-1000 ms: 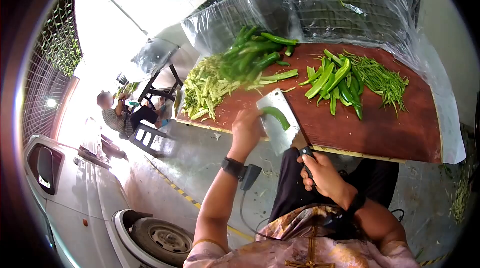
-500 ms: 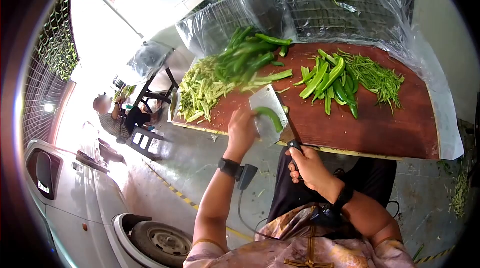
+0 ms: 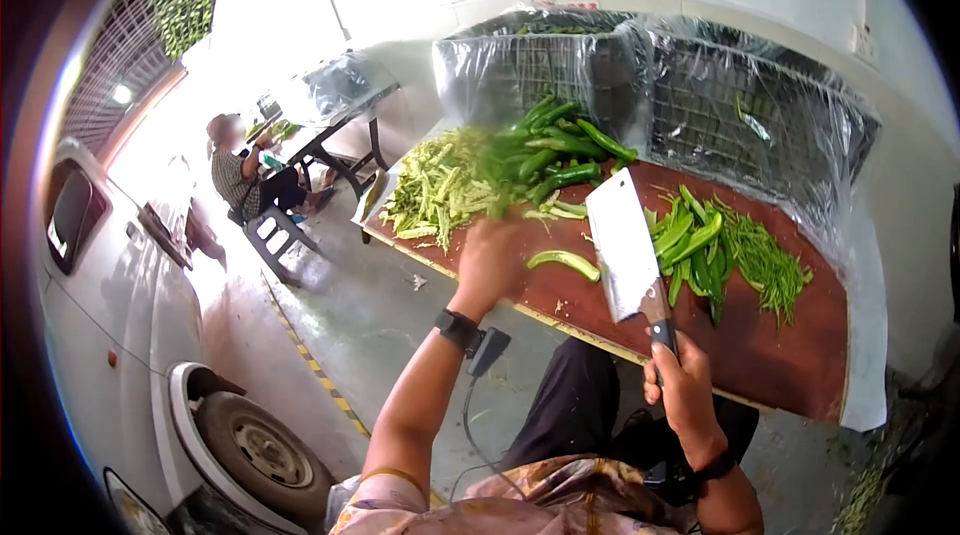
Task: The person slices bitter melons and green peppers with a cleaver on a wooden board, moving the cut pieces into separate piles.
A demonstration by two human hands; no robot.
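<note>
My right hand (image 3: 685,380) grips the dark handle of a cleaver (image 3: 622,245), its broad blade raised and pointing away from me over the board. My left hand (image 3: 490,260) is at the board's near edge, its fingers smeared by motion, so I cannot make out whether they hold anything. Between that hand and the blade lies a cut piece of green pepper (image 3: 565,263), pale inside. Beyond are whole green peppers (image 3: 570,150) in a heap, blurred at its left end. Pale green pepper scraps (image 3: 435,185) are piled at the left.
Halved peppers (image 3: 695,240) and thin green shreds (image 3: 765,260) lie right on the reddish-brown board (image 3: 775,365). Plastic-draped crates (image 3: 750,105) stand behind. A person (image 3: 245,170) sits at another table at far left, beyond a parked vehicle (image 3: 140,335).
The cleaver has lifted and moved right, away from the pepper piece, which now lies with its pale inside showing. My left hand has come off that piece. The view has shifted.
</note>
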